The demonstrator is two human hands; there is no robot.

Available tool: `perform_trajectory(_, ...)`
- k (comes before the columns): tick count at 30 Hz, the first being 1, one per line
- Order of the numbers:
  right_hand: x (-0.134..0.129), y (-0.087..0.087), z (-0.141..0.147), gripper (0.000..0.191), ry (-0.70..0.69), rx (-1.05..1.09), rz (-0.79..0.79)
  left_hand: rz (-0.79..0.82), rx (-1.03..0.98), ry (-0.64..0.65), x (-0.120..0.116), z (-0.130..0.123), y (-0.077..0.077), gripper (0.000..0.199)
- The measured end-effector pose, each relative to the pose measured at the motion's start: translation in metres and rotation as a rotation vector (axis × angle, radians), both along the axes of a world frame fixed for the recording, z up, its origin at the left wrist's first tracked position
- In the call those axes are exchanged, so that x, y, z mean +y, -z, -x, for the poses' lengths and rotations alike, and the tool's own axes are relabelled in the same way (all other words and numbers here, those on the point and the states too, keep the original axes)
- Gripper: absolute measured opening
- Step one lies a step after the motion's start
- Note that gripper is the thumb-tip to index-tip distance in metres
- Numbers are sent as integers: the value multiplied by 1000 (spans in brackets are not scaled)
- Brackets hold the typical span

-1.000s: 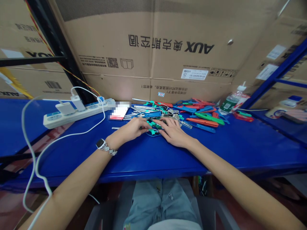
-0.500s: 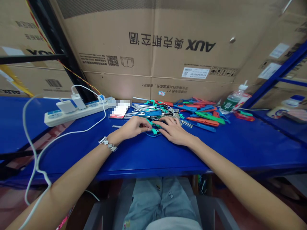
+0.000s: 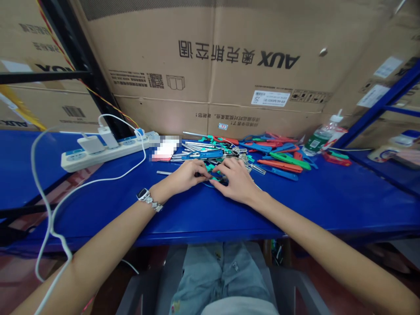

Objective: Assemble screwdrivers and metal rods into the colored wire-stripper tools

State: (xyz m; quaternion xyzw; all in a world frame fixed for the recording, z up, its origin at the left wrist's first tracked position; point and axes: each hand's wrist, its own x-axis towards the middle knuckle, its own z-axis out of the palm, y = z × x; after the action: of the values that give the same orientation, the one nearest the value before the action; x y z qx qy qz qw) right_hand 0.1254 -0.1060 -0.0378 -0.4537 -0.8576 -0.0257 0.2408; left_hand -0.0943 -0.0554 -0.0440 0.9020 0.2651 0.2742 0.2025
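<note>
On the blue table point(image 3: 203, 214), my left hand point(image 3: 189, 176) has its fingers pinched together at small green and dark parts; what lies between them is too small to name. My right hand point(image 3: 236, 180) curls over the same parts from the right, its fingertips close to the left ones and partly hiding them. Just behind both hands lies a pile of metal rods point(image 3: 195, 146), a blue tool point(image 3: 206, 154) and green clips. To the right of the pile are red and orange handles point(image 3: 280, 165), blue handles point(image 3: 285, 174) and a green one point(image 3: 290, 160).
A white power strip point(image 3: 95, 158) with plugs and cables lies at the left. Beside it is a white and red card point(image 3: 166, 148). A bottle point(image 3: 320, 138) stands at the back right. Cardboard point(image 3: 229, 26) rises behind the table, with a metal frame on each side.
My right hand has curled more and its fingertips have moved in over the small parts. My left hand has shifted slightly right. The view has moved a little.
</note>
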Motion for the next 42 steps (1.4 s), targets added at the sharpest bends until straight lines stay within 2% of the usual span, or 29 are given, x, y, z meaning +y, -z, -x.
perform_trajectory(5, -1, 1, 13, 12, 36, 10, 111, -46, 65, -70, -3, 6, -1, 16)
perform_trajectory(18, -8, 1, 15, 15, 114, -50, 53, -76, 177, -155, -10, 0, -1, 14)
perform_trajectory(26, -11, 0, 16, 14, 132, -85, 60, -174, 209, -255, -24, -8, -3, 17)
perform_trajectory(32, -12, -3, 15, 18, 110, -163, 8, -204, 268, -362, -29, -14, -1, 14)
perform_trajectory(37, -17, -7, 10, 25, 32, -238, -43, -203, 268, -350, -30, -13, -3, 12)
perform_trajectory(42, -20, -3, -1, 30, -25, -207, 1, -134, 223, -290, -26, -10, -2, 13)
